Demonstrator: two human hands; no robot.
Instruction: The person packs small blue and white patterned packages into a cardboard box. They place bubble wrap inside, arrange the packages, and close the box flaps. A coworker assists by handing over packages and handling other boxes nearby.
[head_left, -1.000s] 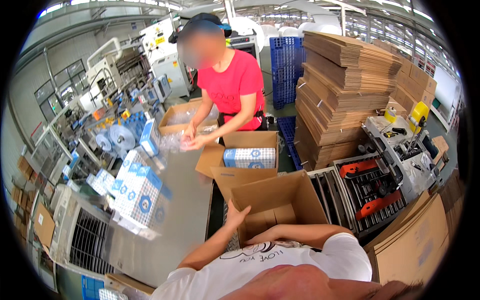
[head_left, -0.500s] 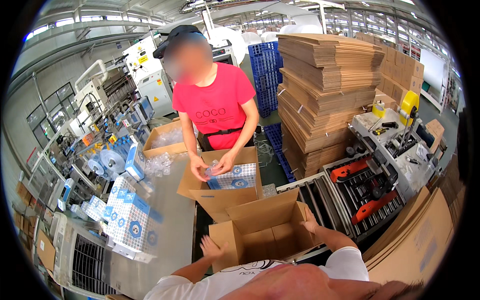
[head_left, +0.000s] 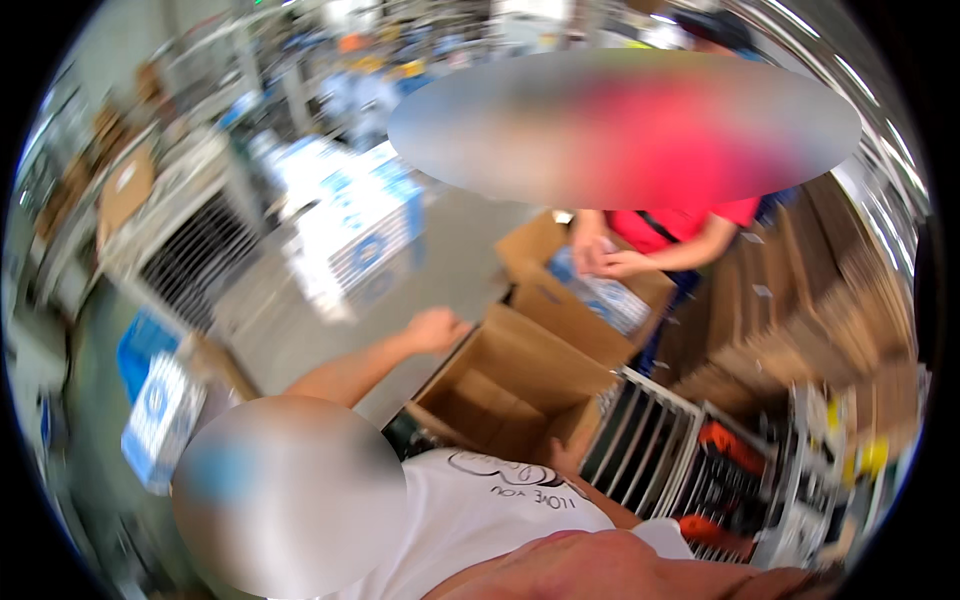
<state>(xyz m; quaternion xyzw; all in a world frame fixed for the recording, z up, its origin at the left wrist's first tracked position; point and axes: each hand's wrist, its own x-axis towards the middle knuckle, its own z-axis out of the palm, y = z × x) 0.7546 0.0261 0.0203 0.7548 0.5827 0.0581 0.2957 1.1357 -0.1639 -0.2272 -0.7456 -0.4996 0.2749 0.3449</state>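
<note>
In front of me stands an open cardboard box (head_left: 490,395) with its flaps up and nothing visible inside. My right hand (head_left: 568,458) is at its near right edge, the fingers over the wall and the rest partly hidden. By the box's far left corner, my left hand (head_left: 437,328) is above the metal table (head_left: 400,270). Motion blur smears its fingers, and nothing shows in it. Just beyond is a second open box (head_left: 570,310) holding a blue-and-white printed carton (head_left: 618,300), with a co-worker's hands (head_left: 605,260) over it.
Blue-and-white cartons (head_left: 355,215) stand on the table's left part. Another such carton (head_left: 160,420) is at the lower left, beside a blurred round patch. Stacked flat cardboard (head_left: 800,290) rises at the right, behind a roller conveyor (head_left: 640,430) with orange parts. A co-worker in red stands opposite.
The view has swung left, and the scene is smeared. My left hand has left the box's left flap and moved forward over the table. My right hand stays at the box's right side.
</note>
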